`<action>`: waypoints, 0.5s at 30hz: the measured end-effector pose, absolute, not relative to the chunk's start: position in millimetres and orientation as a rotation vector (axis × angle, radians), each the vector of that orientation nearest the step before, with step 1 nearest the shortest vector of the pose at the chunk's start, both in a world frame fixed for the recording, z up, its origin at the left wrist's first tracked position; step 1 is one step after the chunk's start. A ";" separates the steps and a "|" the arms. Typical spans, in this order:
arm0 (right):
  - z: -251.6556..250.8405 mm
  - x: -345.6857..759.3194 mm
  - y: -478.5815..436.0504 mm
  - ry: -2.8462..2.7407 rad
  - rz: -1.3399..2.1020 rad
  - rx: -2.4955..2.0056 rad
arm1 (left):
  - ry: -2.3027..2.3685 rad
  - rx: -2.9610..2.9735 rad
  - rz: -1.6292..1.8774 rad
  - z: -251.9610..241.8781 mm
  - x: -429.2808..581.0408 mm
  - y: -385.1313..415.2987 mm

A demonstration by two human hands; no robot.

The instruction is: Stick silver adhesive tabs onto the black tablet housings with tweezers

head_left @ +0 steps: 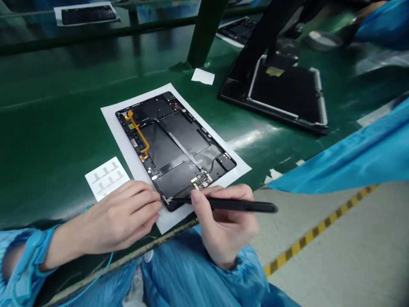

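Observation:
An opened black tablet point(179, 140) with an orange flex cable lies on a white sheet point(121, 136) on the green table. My right hand point(223, 226) is closed around a slim black tool point(236, 205), its tip touching the tablet's near corner. My left hand point(124, 213) rests beside that corner, fingers curled together and pressing on the sheet and the tablet's edge. Whether it holds anything small is hidden.
A white sticker sheet point(107, 177) lies left of the tablet. A black fixture point(287, 91) stands at the back right, near a small white slip point(203, 76). Another person's blue sleeve point(351, 157) reaches in from the right. More tablets point(87, 15) lie at the back.

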State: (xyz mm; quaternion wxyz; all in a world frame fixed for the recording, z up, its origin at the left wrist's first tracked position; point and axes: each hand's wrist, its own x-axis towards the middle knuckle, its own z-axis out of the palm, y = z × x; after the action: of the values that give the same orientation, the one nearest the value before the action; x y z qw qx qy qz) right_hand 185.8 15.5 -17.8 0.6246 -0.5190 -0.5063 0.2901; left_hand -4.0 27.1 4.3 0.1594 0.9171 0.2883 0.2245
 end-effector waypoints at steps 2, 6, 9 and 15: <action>-18.0 184.1 15.1 -1.148 0.671 -1.164 | 0.806 2.610 0.633 5.9 -4.8 27.3; -18.2 181.0 15.8 -1.106 0.684 -1.090 | 0.781 2.609 0.654 8.4 -3.3 29.0; -19.4 178.9 18.0 -1.098 0.663 -1.004 | 0.776 2.608 0.668 8.2 -2.8 30.1; -23.0 177.3 21.1 -1.115 0.608 -0.912 | 0.765 2.608 0.694 7.5 -3.0 29.9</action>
State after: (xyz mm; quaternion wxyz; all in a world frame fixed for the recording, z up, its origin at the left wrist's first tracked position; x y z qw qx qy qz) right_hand 177.3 21.1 -23.0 0.7095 -0.4111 -0.5025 0.2740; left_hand -3.0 29.9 7.5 0.1672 0.9167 0.2690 0.2438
